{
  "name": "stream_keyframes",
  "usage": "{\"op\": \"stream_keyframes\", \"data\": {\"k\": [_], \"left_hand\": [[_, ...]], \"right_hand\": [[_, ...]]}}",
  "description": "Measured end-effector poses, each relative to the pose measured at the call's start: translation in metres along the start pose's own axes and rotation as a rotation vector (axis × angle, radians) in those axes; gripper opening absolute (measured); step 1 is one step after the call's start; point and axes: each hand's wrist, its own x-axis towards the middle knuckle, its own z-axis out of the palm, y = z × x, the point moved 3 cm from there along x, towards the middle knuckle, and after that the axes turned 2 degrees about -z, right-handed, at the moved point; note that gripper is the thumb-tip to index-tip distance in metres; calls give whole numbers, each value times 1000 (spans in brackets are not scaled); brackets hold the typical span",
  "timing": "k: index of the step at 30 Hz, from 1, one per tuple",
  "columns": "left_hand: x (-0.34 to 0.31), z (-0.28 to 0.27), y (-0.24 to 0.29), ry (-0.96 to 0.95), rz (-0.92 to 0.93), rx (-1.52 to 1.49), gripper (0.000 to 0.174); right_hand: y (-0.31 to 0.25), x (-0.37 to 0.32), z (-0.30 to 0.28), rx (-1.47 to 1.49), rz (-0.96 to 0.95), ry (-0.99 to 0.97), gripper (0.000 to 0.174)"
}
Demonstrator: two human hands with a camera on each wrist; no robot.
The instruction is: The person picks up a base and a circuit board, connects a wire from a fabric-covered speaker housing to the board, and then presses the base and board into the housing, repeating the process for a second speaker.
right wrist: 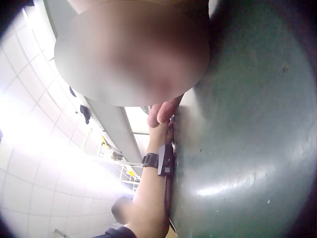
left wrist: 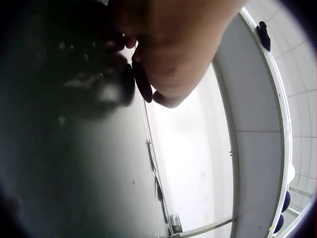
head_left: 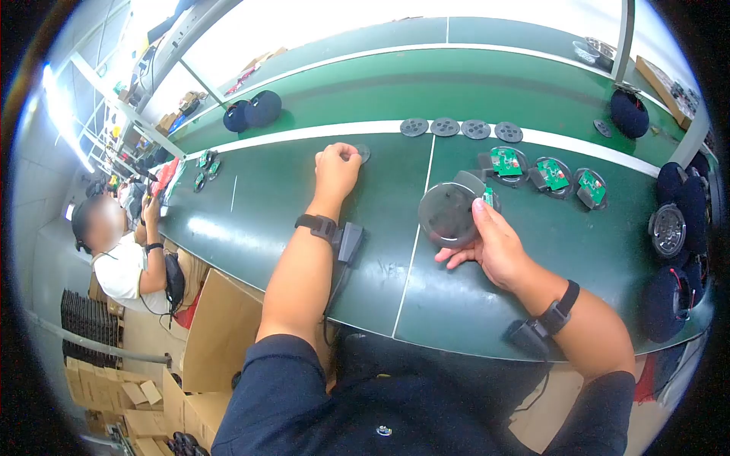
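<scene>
In the head view my left hand [head_left: 337, 176] is at mid-table, thumb and fingers curled together at a small grey disc [head_left: 364, 154]. The left wrist view shows that hand [left wrist: 181, 44] pinching the thin dark disc [left wrist: 142, 83] on edge, close to the green surface. My right hand [head_left: 500, 249] grips a round, smoky translucent housing [head_left: 447, 216], thumb at its edge and fingers beneath; part of a green board [head_left: 489, 197] shows behind it. In the right wrist view a blurred oval covers most of the held housing, and fingertips of the right hand [right wrist: 163, 113] show below.
Several dark discs [head_left: 476, 129] line the white strip. Three housings with green boards [head_left: 553, 175] lie right of centre. Dark fabric-covered rounds [head_left: 665, 304] crowd the right edge; two more [head_left: 263, 109] sit back left. Another person [head_left: 125, 254] works at the left.
</scene>
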Motion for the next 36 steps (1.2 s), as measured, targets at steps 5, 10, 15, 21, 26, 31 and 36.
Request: {"op": "stream_keyframes", "data": {"k": [5, 10, 15, 21, 26, 31, 36], "left_hand": [[-6, -8, 11, 122, 47, 15, 20], [-1, -5, 3, 53, 23, -107, 19], [-4, -9, 6, 69, -4, 8, 38], [-6, -4, 15, -45, -82, 189, 73], [3, 9, 22, -24, -59, 133, 76], [23, 20, 38, -55, 31, 42, 75], [33, 33, 42, -113, 124, 21, 75]], "right_hand": [[-2, 0, 1, -10, 0, 10, 56], [-4, 0, 2, -18, -10, 14, 56], [-3, -1, 1, -31, 8, 21, 56], [-2, -1, 2, -23, 7, 21, 54], [-3, 0, 3, -14, 8, 33, 52], [-3, 0, 3, -15, 17, 36, 51], [-1, -1, 2, -16, 30, 46, 51]]}}
